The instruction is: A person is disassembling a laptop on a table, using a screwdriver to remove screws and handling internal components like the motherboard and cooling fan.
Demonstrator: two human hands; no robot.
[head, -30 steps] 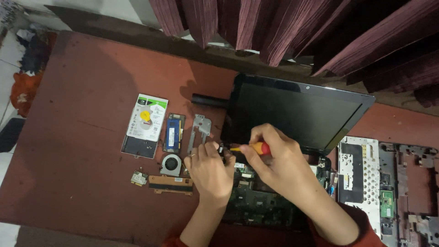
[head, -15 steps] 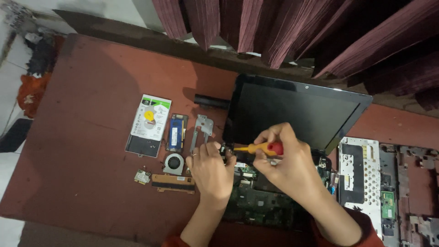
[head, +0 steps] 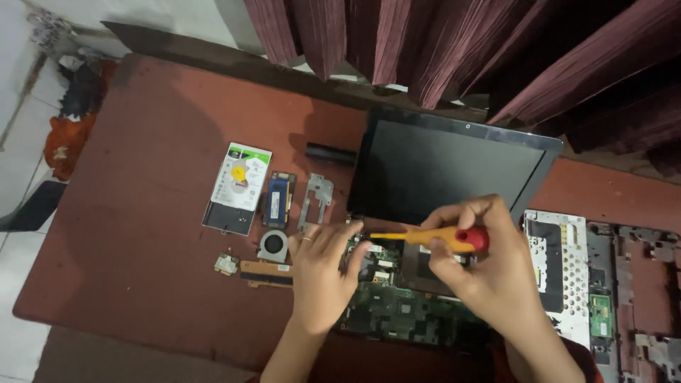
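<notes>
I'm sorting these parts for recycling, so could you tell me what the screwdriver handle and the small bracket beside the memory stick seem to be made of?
The screwdriver handle looks like glossy moulded plastic, orange with a red end. The bracket seems to be thin stamped sheet metal: dull grey, flat, with cut-outs.

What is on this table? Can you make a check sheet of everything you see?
Surface: reddish-brown table, worn, with parts laid out on it.
Job's things: opened laptop with its dark screen up and green circuit board bare; yellow screwdriver with red end lying across it.
Clutter: hard drive, memory stick, metal bracket, small fan, small card, copper strip, black cylinder, keyboard frame at the right.
Grippers: right hand grips the screwdriver; left hand rests fingers on the board by its tip.
Cables: nothing seen.
Surroundings: dark red curtain, pale tiled floor, orange cloth.
</notes>
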